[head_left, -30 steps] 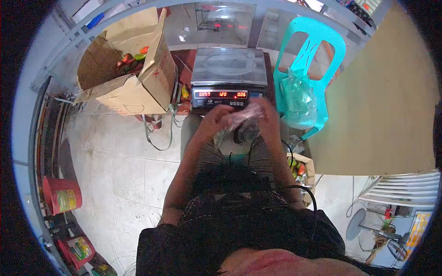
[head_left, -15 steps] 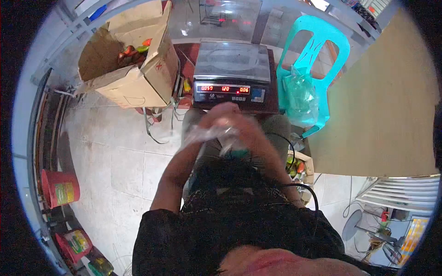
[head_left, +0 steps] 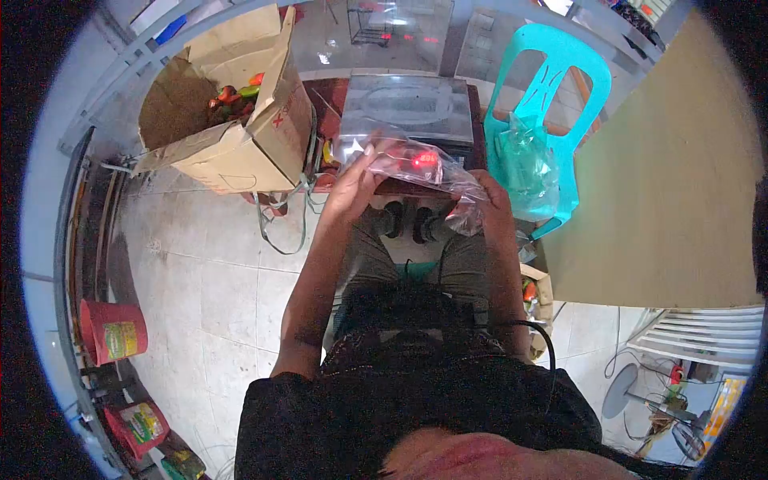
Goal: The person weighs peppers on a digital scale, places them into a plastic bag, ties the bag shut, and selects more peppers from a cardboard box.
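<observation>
1. Above the lap, toward twelve o'clock, both forearms are extended forward, with the left hand (head_left: 352, 190) held at eleven o'clock and the right hand (head_left: 494, 198) at one o'clock; the left fingers are pointed upward, while the right ones are curled inward.
2. One clear plastic bag (head_left: 446, 170) is pinched at both ends: its nine o'clock end between the left thumb and fingers, its three o'clock end gathered in the right fingers. Exact fingertip contact is blurred by the film and cannot be told for certain.
3. One scale (head_left: 406, 100) is seen at twelve o'clock, one cardboard box (head_left: 276, 156) at ten, one turquoise chair (head_left: 574, 172) at two, and two red tubs (head_left: 114, 328) between seven and eight. One green bag (head_left: 524, 164) is borne by the chair.
4. Between the two grips the clear plastic bag is stretched, and the scale's lit digits are seen through it.
</observation>
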`<state>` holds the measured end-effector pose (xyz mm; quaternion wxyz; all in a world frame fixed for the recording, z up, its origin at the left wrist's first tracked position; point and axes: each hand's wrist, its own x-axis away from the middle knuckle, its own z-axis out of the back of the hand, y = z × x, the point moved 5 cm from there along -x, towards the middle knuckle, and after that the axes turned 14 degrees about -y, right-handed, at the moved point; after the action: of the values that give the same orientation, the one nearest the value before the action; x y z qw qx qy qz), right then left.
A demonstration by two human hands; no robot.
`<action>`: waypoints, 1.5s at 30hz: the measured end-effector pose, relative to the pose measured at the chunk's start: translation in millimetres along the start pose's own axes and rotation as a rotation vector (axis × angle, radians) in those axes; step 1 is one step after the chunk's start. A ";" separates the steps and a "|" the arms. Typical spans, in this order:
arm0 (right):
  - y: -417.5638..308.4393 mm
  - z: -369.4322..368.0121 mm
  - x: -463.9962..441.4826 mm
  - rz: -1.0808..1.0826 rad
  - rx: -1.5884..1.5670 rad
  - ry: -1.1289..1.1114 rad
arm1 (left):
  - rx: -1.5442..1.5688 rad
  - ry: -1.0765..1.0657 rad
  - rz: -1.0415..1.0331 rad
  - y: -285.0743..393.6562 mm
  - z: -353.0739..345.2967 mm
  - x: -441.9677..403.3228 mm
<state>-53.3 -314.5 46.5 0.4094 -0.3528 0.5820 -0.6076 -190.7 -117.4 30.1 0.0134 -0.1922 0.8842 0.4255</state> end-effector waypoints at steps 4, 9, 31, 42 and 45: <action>12.5 8.7 -1.1 0.056 0.192 -0.015 | -0.070 0.134 -0.100 3.4 22.0 -4.0; 19.2 20.8 2.8 0.019 0.210 -0.060 | -0.155 0.322 -0.277 21.4 25.9 3.7; 30.0 58.9 12.6 0.125 -0.362 0.238 | -0.250 0.382 -0.403 69.9 73.1 43.7; 20.9 61.2 13.7 0.211 -0.298 0.292 | -0.475 0.468 -0.351 79.9 78.9 54.5; 28.6 68.6 17.3 0.062 -0.115 0.309 | -0.581 0.498 -0.363 80.3 65.4 53.5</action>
<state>4.0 -358.5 22.3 0.3128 -0.2598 0.6824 -0.6075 -277.6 -40.2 38.4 -0.1808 -0.4376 0.6554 0.5884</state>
